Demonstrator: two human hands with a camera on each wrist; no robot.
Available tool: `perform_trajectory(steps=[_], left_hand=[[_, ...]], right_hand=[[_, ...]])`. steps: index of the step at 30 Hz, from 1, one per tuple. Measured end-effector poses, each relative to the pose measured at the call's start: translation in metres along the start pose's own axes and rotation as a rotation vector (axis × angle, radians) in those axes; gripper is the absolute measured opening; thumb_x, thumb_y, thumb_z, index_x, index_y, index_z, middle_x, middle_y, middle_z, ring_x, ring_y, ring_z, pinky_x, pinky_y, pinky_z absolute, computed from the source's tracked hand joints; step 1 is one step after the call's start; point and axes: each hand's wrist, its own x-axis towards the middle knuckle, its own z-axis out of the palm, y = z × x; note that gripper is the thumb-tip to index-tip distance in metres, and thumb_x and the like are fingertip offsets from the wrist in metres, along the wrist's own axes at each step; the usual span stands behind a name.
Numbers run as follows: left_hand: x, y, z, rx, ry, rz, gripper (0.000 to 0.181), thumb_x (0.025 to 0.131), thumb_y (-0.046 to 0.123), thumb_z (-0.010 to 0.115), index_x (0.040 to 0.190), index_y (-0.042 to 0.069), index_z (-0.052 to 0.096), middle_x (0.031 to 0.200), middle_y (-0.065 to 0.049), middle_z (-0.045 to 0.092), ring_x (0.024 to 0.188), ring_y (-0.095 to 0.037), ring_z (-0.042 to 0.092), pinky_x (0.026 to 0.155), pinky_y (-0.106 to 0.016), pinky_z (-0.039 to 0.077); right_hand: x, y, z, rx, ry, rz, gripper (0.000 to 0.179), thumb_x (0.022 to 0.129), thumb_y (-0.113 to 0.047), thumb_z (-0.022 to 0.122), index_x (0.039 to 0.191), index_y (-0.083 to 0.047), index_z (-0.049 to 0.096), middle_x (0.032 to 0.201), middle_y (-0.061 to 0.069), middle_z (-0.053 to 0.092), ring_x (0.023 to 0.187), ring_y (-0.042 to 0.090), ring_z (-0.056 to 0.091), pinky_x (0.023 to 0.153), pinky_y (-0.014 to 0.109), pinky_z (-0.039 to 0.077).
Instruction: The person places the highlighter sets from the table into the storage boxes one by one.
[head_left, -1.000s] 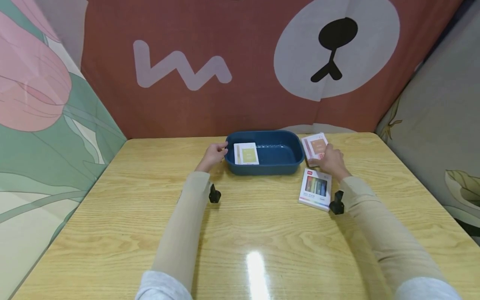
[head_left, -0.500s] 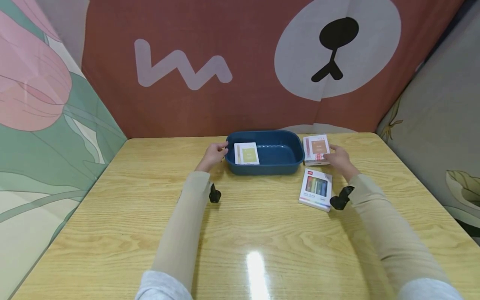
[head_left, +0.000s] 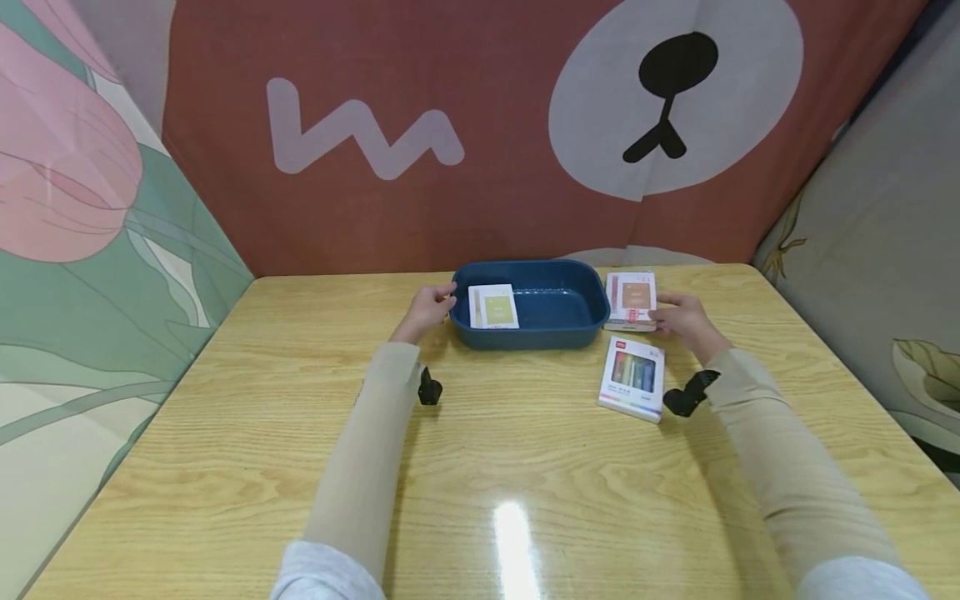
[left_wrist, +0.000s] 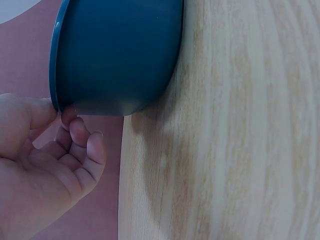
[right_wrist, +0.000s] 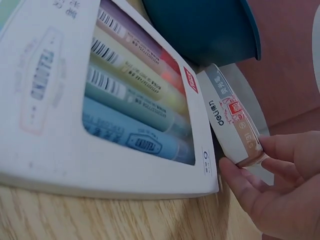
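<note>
At the far side of the table, my left hand [head_left: 428,313] pinches the left rim of the blue plastic basin [head_left: 529,338]. In the left wrist view, the thumb lies on the rim [left_wrist: 56,60] with the forefinger just beneath it. A white box with a yellow panel [head_left: 493,307] lies inside the basin at its left end. My right hand [head_left: 686,321] pinches the right front corner of a small white box with an orange panel [head_left: 631,297], which lies right beside the basin. Its printed side [right_wrist: 235,117] shows in the right wrist view, between thumb and forefinger.
A white windowed box of pastel highlighters [head_left: 632,378] lies on the wooden table [head_left: 480,450], in front of the orange-panelled box and close to my right wrist. A red-brown cloth backdrop [head_left: 495,200] hangs behind the table, with patterned cloth on both sides.
The orange-panelled box has turned straighter beside the basin and come slightly nearer. My right hand has shifted from over it to its right side. The left hand and basin have stayed put.
</note>
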Motion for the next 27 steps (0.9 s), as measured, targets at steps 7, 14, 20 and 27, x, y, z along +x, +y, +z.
perform_trajectory(steps=[7, 14, 20, 27], left_hand=[[0.001, 0.0, -0.001, -0.001, -0.001, 0.003, 0.039, 0.094, 0.012, 0.045, 0.133, 0.007, 0.043, 0.093, -0.015, 0.053, 0.052, -0.011, 0.038, 0.051, -0.022, 0.035], [0.001, 0.0, -0.001, -0.001, -0.002, -0.006, 0.039, 0.094, 0.012, 0.045, 0.133, 0.007, 0.043, 0.1, -0.015, 0.055, 0.052, -0.011, 0.037, 0.051, -0.022, 0.035], [0.0, 0.0, -0.001, -0.01, -0.003, -0.006, 0.039, 0.094, 0.011, 0.046, 0.133, 0.007, 0.043, 0.106, -0.017, 0.055, 0.052, -0.011, 0.038, 0.054, -0.025, 0.037], [0.001, -0.001, -0.001, -0.03, -0.006, -0.008, 0.038, 0.094, 0.013, 0.046, 0.132, 0.009, 0.045, 0.111, -0.011, 0.055, 0.058, -0.014, 0.04, 0.058, -0.027, 0.04]], right_hand=[[0.0, -0.003, -0.002, 0.111, -0.039, 0.089, 0.062, 0.089, 0.003, 0.046, 0.14, 0.006, 0.012, 0.067, -0.006, 0.057, 0.064, 0.006, 0.059, 0.073, 0.028, 0.049], [-0.001, -0.004, -0.005, 0.171, -0.045, 0.094, 0.062, 0.09, 0.003, 0.043, 0.142, 0.003, 0.009, 0.069, -0.007, 0.058, 0.065, 0.006, 0.058, 0.077, 0.029, 0.047], [-0.005, -0.008, -0.009, 0.315, -0.048, 0.075, 0.063, 0.089, 0.007, 0.04, 0.141, 0.004, 0.005, 0.068, -0.003, 0.059, 0.062, 0.008, 0.059, 0.069, 0.027, 0.05], [-0.007, -0.015, -0.013, 0.421, 0.014, 0.099, 0.063, 0.089, 0.005, 0.041, 0.143, 0.0, 0.008, 0.068, -0.001, 0.058, 0.066, 0.009, 0.057, 0.071, 0.028, 0.049]])
